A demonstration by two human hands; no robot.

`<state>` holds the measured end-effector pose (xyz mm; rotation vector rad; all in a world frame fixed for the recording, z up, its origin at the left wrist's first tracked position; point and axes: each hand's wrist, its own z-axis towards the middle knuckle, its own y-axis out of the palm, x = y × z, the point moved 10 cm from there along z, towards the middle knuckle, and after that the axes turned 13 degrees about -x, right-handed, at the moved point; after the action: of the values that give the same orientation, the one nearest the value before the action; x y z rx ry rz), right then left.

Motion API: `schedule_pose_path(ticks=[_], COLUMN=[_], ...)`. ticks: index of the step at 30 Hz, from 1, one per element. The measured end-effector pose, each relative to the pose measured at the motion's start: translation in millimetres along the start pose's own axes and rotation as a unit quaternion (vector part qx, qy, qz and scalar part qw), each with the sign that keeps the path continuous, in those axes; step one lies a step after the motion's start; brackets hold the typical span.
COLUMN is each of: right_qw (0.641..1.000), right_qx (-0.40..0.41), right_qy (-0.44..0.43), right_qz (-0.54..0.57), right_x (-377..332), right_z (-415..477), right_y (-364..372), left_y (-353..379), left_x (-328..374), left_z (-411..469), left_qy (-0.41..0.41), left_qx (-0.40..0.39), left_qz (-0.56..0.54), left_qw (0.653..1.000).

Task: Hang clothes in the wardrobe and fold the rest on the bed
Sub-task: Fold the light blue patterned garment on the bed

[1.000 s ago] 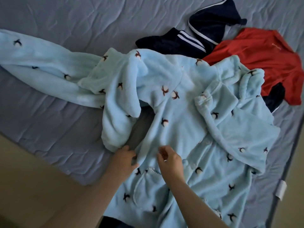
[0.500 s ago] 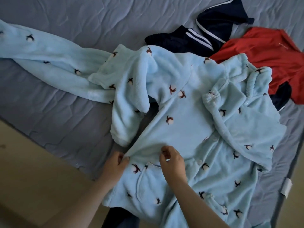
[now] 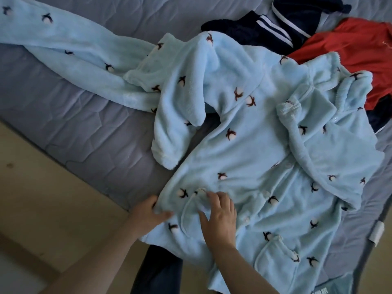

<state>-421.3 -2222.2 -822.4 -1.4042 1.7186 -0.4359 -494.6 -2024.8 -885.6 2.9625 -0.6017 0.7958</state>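
Note:
A light blue fleece pyjama top (image 3: 254, 145) with small dark-and-white motifs lies spread over the grey bed (image 3: 84, 128), buttons up, its hem hanging over the near edge. My left hand (image 3: 148, 215) pinches the top's left side seam at the bed's edge, thumb on top of the fabric. My right hand (image 3: 220, 215) lies flat with spread fingers on the left chest pocket, pressing the fleece down. Matching light blue pyjama trousers (image 3: 70, 49) stretch away to the far left. One sleeve (image 3: 176, 115) lies folded beside the top's left side.
A navy garment with white stripes (image 3: 275, 28) and a red shirt (image 3: 350, 49) lie at the far right, partly under the top. Dark trousers on my legs (image 3: 157, 270) show below the hem. Beige floor (image 3: 42, 198) runs along the bed's near-left edge.
The top's left edge has been drawn toward me and flattened. My right hand went from a pinch to an open, spread press on the pocket. My left hand still holds the side seam.

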Motion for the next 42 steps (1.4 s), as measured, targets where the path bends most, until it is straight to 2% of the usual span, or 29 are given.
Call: schedule_pose_path(ticks=[2,7,8,12,15,19,22,25,28,35,39,42], right_qw=[1.0,0.995,0.995,0.982,0.979,0.971,0.983,0.989,0.985,0.974,0.971,0.972], right_qx=[0.029,0.059,0.036,-0.164,-0.189,-0.214,-0.142,-0.05,0.008,0.083,0.12,0.142], right_qy=[-0.009,-0.08,-0.094,-0.091,-0.077,-0.046,-0.042,-0.041,-0.034,-0.033,-0.075,-0.13], right_qz=[0.001,-0.005,-0.006,0.006,0.024,0.09,0.107,0.137,0.169,0.207,0.193,0.131], right_x=[-3.1,-19.0,-22.0,-23.2,-22.9,-15.9,-16.0,-27.1,-43.1,-87.8,-118.0,-146.8], right_z=[-4.0,-15.0,-16.7,-18.0,-12.8,-3.2,10.5,35.0,66.0,144.6,174.4,194.4], right_y=[-3.3,0.1,7.4,62.6,70.0,56.9,17.0,-38.3,-86.5,-172.2,-195.7,-219.9], left_y=[5.3,1.0,1.4,5.7,5.1,-12.0,-14.5,-32.6,-60.7,-135.8,-163.8,-167.2], left_x=[-14.5,-36.1,-36.0,-37.6,-43.7,-50.4,-40.7,0.0,50.1,142.4,165.6,172.4], left_z=[-7.0,-30.3,-33.2,-37.4,-37.3,-43.3,-43.2,-42.7,-34.3,10.5,40.7,59.6], left_qy=[-0.004,0.025,0.035,0.036,0.019,-0.038,-0.039,0.011,0.058,0.116,0.117,0.111], left_qx=[-0.002,0.079,0.084,0.074,0.058,0.109,0.11,0.151,0.186,0.213,0.207,0.177], left_qz=[0.015,-0.028,-0.024,0.02,0.008,0.088,0.092,0.058,0.031,0.019,-0.004,-0.012], left_qw=[1.0,0.996,0.996,0.996,0.998,0.989,0.989,0.987,0.98,0.97,0.971,0.978])
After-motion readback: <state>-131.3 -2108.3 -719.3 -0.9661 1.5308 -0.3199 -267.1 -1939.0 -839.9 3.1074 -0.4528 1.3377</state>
